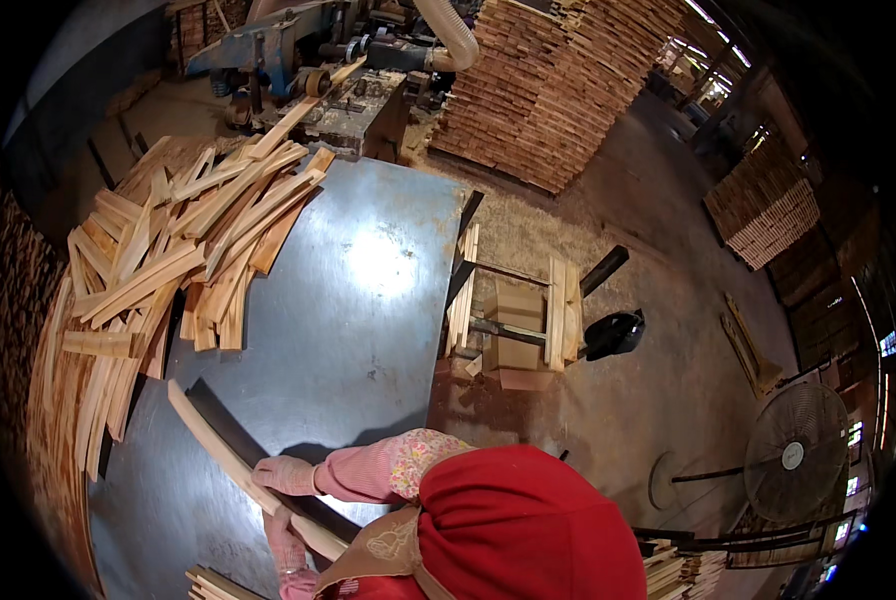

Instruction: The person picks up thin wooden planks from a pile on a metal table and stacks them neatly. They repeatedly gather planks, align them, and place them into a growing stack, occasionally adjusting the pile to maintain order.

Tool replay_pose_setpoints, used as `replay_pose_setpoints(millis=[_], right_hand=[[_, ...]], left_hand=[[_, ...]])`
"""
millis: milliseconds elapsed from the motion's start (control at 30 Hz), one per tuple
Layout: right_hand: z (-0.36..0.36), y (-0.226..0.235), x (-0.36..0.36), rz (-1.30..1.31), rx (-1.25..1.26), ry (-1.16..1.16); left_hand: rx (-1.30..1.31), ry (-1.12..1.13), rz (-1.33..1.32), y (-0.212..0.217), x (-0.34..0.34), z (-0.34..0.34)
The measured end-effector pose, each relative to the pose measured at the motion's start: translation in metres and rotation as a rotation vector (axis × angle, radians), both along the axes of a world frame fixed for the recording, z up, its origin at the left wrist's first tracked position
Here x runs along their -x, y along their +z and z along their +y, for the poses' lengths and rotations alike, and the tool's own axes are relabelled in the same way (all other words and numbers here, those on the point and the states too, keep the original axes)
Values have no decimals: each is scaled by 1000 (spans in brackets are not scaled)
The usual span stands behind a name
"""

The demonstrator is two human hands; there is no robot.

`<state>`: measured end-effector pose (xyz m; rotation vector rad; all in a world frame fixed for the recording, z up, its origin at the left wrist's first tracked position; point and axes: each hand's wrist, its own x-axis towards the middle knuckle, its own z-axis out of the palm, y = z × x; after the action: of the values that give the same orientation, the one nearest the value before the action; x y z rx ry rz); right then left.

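Observation:
A long pale wooden strip (pixel 213 443) slants across the metal tabletop, casting a dark shadow beside it. My right hand (pixel 286 475), in a light glove, grips its upper side near the middle. Closer to the lower edge, my left hand (pixel 285 540) is closed round the same strip from the other side. The strip's near end runs behind brown cloth. My right arm shows a pink sleeve with a floral band.
A jumbled heap of wooden strips (pixel 208 225) covers the table's far left. More strips (pixel 218 585) lie at the lower edge. Beyond the metal table (pixel 368 330) stands a blue machine (pixel 268 60). Stacked wood (pixel 543 90) rises behind; a fan (pixel 793 455) stands right. Red cloth (pixel 538 525) blocks the lower view.

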<state>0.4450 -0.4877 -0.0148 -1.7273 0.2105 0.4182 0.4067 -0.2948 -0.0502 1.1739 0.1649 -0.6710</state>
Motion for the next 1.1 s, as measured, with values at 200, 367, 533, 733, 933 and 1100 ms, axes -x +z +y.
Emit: replay_pose_setpoints(millis=[200,367,533,733,933,1100], right_hand=[[61,-57,2,194,-386,-107],[73,-21,21,257,101,-3],[101,-25,58,106,201,43],[225,-22,157,-98,223,818],[196,26,110,56,130,1038],[87,-39,-42,-315,523,572]], left_hand=[[248,243,417,-28,55,57],[-732,276,51,53,90,54],[-1408,228,-256,37,178,113],[-1838,88,-380,11,267,172],[-1857,-288,137,48,254,139],[-1597,-140,374,98,213,119]])
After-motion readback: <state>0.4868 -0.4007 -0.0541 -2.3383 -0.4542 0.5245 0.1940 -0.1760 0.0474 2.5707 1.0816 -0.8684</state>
